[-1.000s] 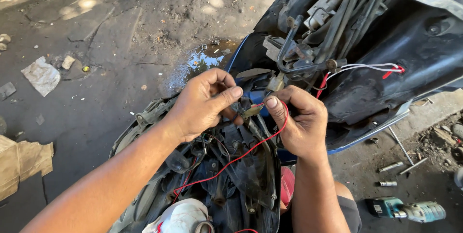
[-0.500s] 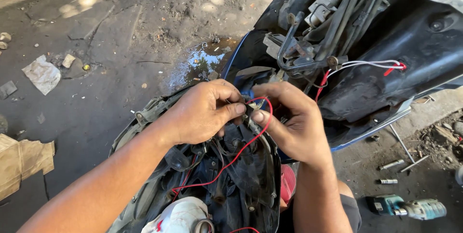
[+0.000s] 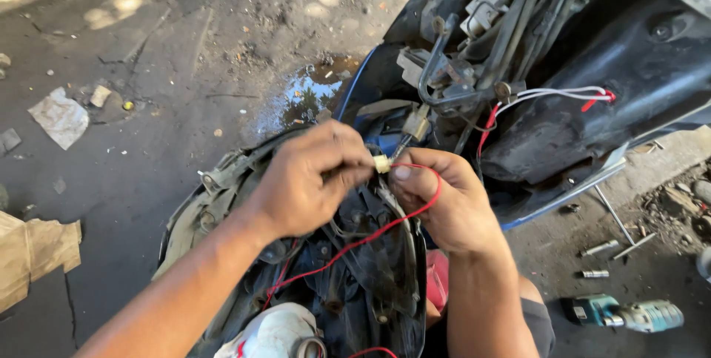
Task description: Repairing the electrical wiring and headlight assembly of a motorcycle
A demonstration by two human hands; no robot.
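Note:
Both my hands meet over the open front of a dark scooter body [image 3: 592, 128]. My left hand [image 3: 311, 180] pinches a small white plug connector [image 3: 382, 163] from the left. My right hand [image 3: 444, 206] presses its thumb against the same connector from the right. A thin red wire [image 3: 355, 243] loops over my right hand and runs down across the dirty inner panel [image 3: 222, 202]. Above them a bundle of grey cables [image 3: 518, 25] and a white and red wire pair [image 3: 563, 95] hang from the frame.
A teal power drill [image 3: 629, 315] lies on the ground at lower right, near loose bolts [image 3: 596, 274] and metal rods [image 3: 615, 217]. A puddle [image 3: 311, 91] sits on the concrete behind the scooter. Cardboard [image 3: 33, 254] and crumpled paper [image 3: 59, 117] lie at left.
My hands have drawn closer together on the connector and shifted slightly down. The red wire now loops over my right hand instead of hanging beside it.

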